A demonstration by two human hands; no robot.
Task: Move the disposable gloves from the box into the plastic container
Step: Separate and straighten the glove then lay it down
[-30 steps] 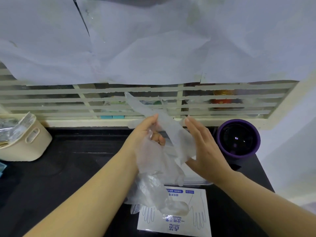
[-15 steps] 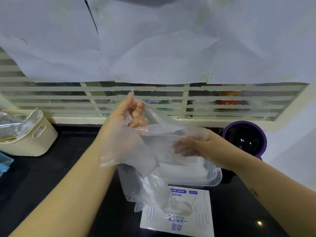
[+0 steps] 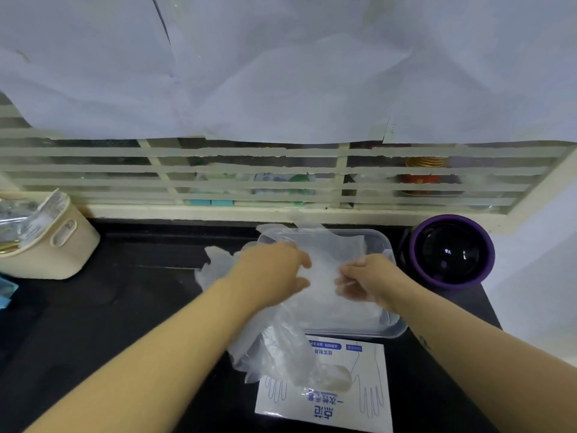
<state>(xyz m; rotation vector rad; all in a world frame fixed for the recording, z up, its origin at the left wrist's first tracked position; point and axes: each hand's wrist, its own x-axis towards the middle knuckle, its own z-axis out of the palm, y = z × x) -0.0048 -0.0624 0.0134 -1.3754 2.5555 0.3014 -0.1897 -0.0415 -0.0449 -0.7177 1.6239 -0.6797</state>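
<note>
Over the container, left hand and right hand grips clutch gloves; box lettering blue Chinese.

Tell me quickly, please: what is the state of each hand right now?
Left hand: closed on the disposable gloves.
Right hand: closed, pinching the same gloves.

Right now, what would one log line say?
step: gloves into container | left hand: holds gloves | right hand: pinches gloves | box: nearer, gloves draped on it
</note>
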